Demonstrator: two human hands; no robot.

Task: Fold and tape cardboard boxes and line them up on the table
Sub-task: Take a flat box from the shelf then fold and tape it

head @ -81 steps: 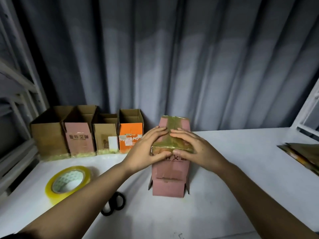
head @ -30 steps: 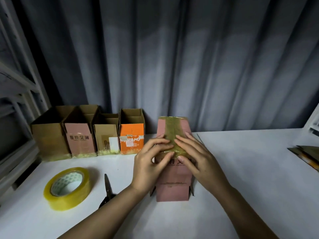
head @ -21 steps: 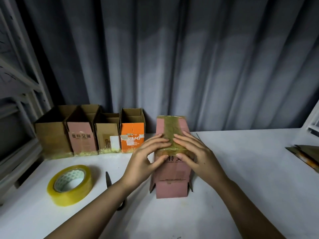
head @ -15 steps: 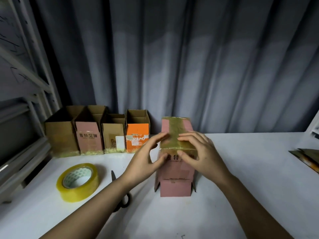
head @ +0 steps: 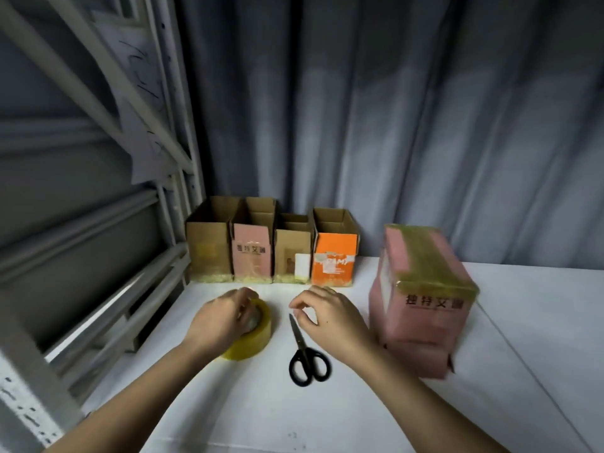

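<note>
At centre frame, the left hand (head: 219,323) curls over the glossy yellow tape roll (head: 253,338) on the white table (head: 523,371). The right hand (head: 330,317) pinches its fingertips together; I cannot tell on what. Black-handled scissors (head: 305,356) lie between them. The pink cardboard box (head: 425,299), taped on top, stands right; four open boxes (head: 273,248) line the back.

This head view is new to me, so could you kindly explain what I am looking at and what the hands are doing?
A person wears a camera on the head, looking down at their own bare hands; there is no robot. The left hand grips a roll of yellow tape on a white table. The right hand hovers over black scissors, fingertips pinched; whether they hold the tape's end is unclear. To the right stands a pink box, taped on top. Four open boxes line the back.
</note>
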